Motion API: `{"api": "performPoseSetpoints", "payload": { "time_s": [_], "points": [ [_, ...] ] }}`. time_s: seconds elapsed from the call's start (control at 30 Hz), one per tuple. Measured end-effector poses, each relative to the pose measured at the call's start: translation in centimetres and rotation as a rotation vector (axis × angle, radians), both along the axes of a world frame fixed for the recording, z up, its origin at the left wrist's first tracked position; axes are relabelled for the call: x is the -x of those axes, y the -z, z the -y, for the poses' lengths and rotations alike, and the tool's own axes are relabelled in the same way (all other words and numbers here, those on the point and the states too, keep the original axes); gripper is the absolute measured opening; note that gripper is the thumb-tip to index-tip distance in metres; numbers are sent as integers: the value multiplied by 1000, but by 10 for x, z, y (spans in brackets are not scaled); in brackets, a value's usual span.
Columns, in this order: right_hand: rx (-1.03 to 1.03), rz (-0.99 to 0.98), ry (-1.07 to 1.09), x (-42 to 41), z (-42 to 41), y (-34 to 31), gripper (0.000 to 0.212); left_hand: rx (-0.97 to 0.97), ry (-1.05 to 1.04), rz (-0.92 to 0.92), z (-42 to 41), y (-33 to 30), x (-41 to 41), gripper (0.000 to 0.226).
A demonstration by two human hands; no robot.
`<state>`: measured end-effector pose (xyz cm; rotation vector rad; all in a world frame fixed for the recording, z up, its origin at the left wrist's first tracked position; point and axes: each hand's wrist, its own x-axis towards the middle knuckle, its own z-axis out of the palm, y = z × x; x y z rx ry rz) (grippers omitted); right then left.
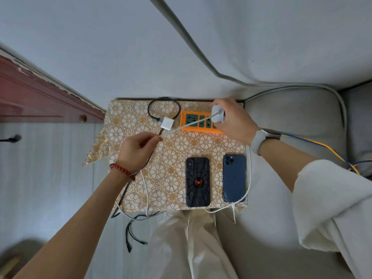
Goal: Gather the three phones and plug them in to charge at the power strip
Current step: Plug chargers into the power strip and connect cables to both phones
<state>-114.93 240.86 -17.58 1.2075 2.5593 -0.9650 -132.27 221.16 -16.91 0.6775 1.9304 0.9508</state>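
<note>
An orange power strip (189, 122) lies at the back of a small table with a floral cloth (175, 158). My right hand (233, 119) grips a white charger plug (218, 115) just above the strip's right end. My left hand (136, 152) pinches the white cable (189, 125) that runs from that plug. Two phones lie face down near the front edge: a black one with a red spider (197, 182) and a blue one (234, 178), the blue one with a white cable (249, 190) at its bottom end. A third phone is not in view.
A second white charger (167, 123) with a black braided cable (163, 101) lies left of the strip. Loose cable ends (130, 236) hang off the table's front. A grey sofa (291, 117) stands to the right, a red wooden cabinet (40, 101) to the left.
</note>
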Motion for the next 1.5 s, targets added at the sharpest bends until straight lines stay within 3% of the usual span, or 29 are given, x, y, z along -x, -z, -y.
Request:
{"api": "performPoseSetpoints", "payload": {
  "time_s": [0.1, 0.3, 1.03, 1.5],
  "points": [
    [-1, 50, 11, -1, 3, 9, 48, 40, -44, -117, -13, 3, 1, 15],
    [62, 47, 92, 1, 0, 9, 43, 38, -48, -236, -34, 7, 2, 21],
    [152, -14, 167, -13, -2, 13, 48, 54, -44, -156, -47, 9, -13, 16],
    [-90, 212, -58, 4, -5, 13, 41, 62, -101, -178, -39, 13, -4, 17]
  ]
}}
